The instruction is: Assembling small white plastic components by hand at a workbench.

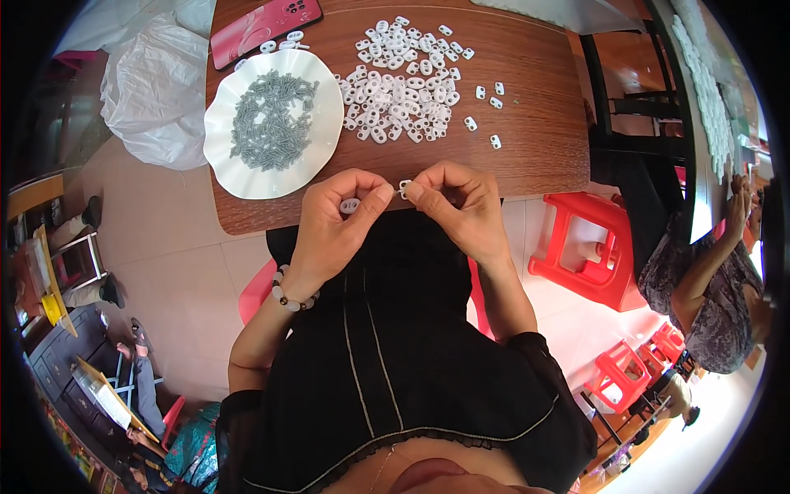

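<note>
The person sits at the near edge of a round wooden surface (pixel 527 140), and both hands are raised just above this edge, close together. The left hand (pixel 333 222) holds a small white plastic piece (pixel 350 205) between the thumb and the curled fingers; a bead bracelet (pixel 290 298) is around this wrist. The right hand (pixel 457 206) pinches another small white piece (pixel 404 187) with the fingertips, and the tips of the two hands almost meet there. Whether something thin goes into this piece, I cannot tell; it is too small.

Behind the hands, on the surface, stands a white plate with a wavy rim (pixel 322 144), full of small grey parts (pixel 271 119). Just to the right of it lies a loose heap of white plastic pieces (pixel 399 82), with a few single ones scattered more to the right. A red phone (pixel 263 29) lies at the far side, near the plate.

On the floor to the right are red plastic stools (pixel 588 247), and another person (pixel 708 280) sits at the right rim. A white plastic bag (pixel 156 90) lies to the left of the surface.
</note>
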### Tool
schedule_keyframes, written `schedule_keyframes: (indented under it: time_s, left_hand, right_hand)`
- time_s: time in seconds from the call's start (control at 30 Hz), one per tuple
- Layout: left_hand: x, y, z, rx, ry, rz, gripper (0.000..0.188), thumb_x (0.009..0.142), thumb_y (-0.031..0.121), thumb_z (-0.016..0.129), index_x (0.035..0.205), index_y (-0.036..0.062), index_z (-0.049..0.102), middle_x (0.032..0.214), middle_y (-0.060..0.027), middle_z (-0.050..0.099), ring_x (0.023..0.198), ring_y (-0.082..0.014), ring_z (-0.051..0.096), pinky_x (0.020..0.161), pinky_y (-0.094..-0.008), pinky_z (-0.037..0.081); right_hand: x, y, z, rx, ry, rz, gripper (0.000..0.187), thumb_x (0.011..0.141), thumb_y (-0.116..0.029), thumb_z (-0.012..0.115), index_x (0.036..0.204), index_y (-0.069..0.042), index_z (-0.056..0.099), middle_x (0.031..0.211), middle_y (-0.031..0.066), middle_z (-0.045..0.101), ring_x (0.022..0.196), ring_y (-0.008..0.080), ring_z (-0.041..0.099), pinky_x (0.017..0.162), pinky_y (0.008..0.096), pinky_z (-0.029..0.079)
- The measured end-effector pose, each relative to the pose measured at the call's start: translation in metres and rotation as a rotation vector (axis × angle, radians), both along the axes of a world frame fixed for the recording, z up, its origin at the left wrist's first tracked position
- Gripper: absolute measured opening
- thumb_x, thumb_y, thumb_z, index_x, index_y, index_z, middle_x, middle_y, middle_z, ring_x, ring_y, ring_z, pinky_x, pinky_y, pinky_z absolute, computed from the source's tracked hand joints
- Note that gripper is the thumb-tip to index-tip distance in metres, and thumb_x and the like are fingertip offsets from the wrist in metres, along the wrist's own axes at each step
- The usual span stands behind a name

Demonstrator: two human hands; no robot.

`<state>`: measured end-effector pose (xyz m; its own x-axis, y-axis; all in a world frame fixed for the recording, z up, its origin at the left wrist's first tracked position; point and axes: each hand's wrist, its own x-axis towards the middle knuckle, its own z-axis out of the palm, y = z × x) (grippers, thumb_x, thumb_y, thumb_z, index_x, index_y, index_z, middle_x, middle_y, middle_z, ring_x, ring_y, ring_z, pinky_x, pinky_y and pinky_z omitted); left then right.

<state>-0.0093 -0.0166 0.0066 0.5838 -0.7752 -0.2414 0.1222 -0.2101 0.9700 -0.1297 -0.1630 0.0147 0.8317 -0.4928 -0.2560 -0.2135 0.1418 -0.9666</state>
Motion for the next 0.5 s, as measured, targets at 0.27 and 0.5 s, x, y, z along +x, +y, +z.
schedule_keyframes:
  time_s: [0.27, 0.5]
  left_hand:
    - [-0.0010, 0.0008, -0.0003, 0.002, -0.067, 0.016, 0.016, 0.091, 0.014, 0.065, 0.089, -0.0011, 0.067, 0.069, 0.0045, 0.058, 0.061, 0.0004, 0.043, 0.053, -0.0177, 0.034]
    - [-0.0034, 0.0006, 0.0022, 0.022, -0.092, 0.044, 0.015, 0.091, 0.013, 0.066, 0.088, -0.0014, 0.066, 0.067, 0.0049, 0.057, 0.060, 0.0002, 0.042, 0.052, -0.0184, 0.033]
  right_hand:
    - [0.0014, 0.0030, 0.0012, -0.080, 0.022, 0.013, 0.012, 0.085, -0.008, 0.070, 0.080, 0.002, 0.067, 0.069, 0.0001, 0.064, 0.061, 0.0032, 0.052, 0.056, 0.0202, 0.041]
    - [0.0029, 0.0087, -0.0010, -0.190, -0.001, -0.021, 0.012, 0.083, -0.008, 0.071, 0.077, 0.002, 0.066, 0.067, 0.0026, 0.061, 0.057, 0.0056, 0.049, 0.053, 0.0225, 0.039]
